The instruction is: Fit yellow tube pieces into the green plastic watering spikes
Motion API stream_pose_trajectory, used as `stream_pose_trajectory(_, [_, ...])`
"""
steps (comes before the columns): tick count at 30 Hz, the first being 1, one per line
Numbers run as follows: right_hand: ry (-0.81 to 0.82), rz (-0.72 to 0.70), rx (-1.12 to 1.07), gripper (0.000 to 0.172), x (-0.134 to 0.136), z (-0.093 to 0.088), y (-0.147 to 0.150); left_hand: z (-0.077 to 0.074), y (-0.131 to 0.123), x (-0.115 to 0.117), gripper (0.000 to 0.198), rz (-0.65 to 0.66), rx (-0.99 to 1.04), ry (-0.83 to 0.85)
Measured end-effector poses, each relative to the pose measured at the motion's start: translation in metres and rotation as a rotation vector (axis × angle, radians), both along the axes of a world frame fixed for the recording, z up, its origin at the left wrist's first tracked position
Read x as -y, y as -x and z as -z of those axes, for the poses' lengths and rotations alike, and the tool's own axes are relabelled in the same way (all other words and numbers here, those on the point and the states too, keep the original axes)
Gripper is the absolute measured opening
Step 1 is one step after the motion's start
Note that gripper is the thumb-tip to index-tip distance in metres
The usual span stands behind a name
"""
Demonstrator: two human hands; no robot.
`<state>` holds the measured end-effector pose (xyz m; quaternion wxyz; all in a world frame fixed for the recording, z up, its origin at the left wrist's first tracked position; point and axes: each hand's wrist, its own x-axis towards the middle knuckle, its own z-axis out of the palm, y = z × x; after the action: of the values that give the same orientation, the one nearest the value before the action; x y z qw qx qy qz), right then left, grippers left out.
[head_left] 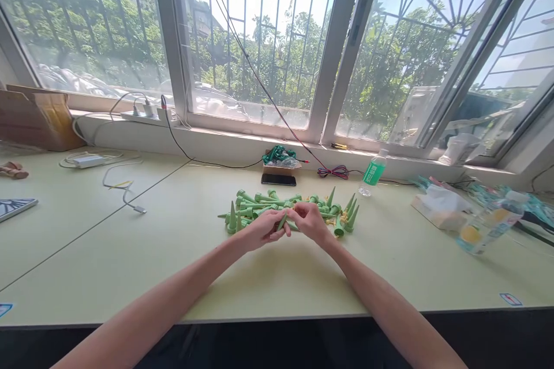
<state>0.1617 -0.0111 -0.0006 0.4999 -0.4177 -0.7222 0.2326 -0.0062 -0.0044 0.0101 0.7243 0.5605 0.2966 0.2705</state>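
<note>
My left hand [260, 232] is closed around a green plastic watering spike [282, 221], whose tapered body shows between the fingers. Close against it, my right hand [310, 222] pinches with thumb and forefinger at the spike's upper end. Whatever sits in that pinch is too small and covered to make out. Just behind both hands lies a heap of similar green spikes [232, 220], some standing point up and others on their sides. Small yellowish pieces [344, 219] show among the spikes on the right.
Behind the heap are a black phone [279, 179] and a small box with green material [279, 157]. A green-labelled bottle [373, 173] stands by the sill. Rightward are a tissue box [441, 207] and a larger bottle [491, 225]. Cables [125, 187] and a cardboard box [38, 118] lie left.
</note>
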Motion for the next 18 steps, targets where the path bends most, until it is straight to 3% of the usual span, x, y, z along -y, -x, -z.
stream_pose_trajectory(18, [-0.017, 0.007, -0.009, 0.043, 0.0041, -0.0049, 0.0006, -0.0065, -0.0038, 0.0053, 0.038, -0.05, 0.068, 0.024])
